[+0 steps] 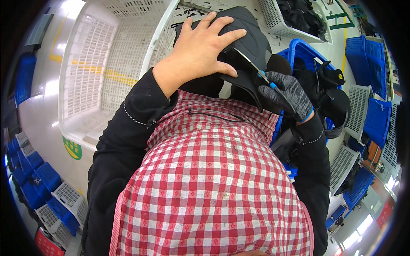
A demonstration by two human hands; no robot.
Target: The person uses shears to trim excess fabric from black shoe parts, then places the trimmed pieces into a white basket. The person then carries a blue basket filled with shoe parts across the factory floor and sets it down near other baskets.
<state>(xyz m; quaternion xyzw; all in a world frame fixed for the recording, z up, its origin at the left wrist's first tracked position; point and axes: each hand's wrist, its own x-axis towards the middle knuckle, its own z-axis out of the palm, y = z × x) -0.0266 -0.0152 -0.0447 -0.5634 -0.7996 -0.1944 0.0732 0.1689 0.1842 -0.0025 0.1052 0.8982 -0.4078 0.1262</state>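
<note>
A black cap (250, 36) lies in front of me above my lap, its crown away from me and its curved brim (244, 85) toward me. My bare left hand (205, 47) rests on the crown with fingers spread; its thumb reaches toward the brim. In a grey knitted glove, my right hand (290, 94) is closed around scissors (273, 86) with blue and black handles. Their long metal blade runs along the cap, its tip near my left fingers. My left palm hides part of the crown.
A large white perforated crate (92, 128) stands at my left. Close on my right is a blue basket (314, 51) of black caps (335, 104). Farther ahead sits a white basket (277, 27) with dark pieces. Black scraps litter the floor; more crates (356, 115) are stacked at right.
</note>
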